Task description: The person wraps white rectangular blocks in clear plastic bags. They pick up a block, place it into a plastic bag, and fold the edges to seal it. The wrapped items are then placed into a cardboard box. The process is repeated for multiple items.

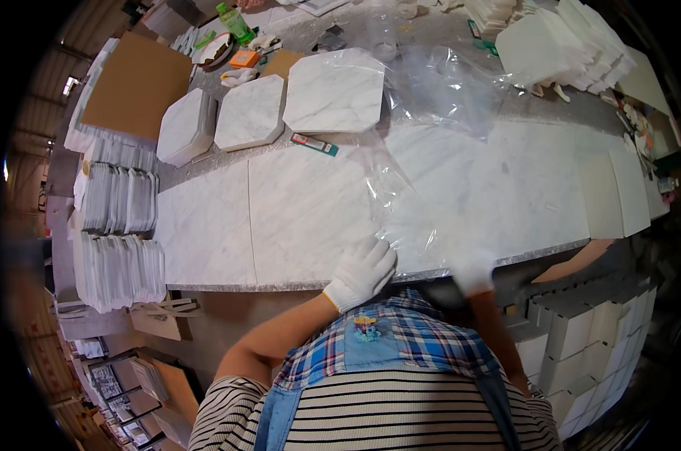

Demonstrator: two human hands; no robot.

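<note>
A clear plastic bag (419, 143) is gripped at its near edge by both gloved hands, left hand (361, 272) and right hand (472, 272); its length is stretched toward twelve o'clock over the marble slab (295, 218).

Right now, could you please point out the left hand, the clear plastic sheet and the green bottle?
left hand (361, 272): head view, back of the white glove.
clear plastic sheet (438, 90): head view, crinkled upper part on the marble.
green bottle (235, 22): head view, middle of its body.
</note>
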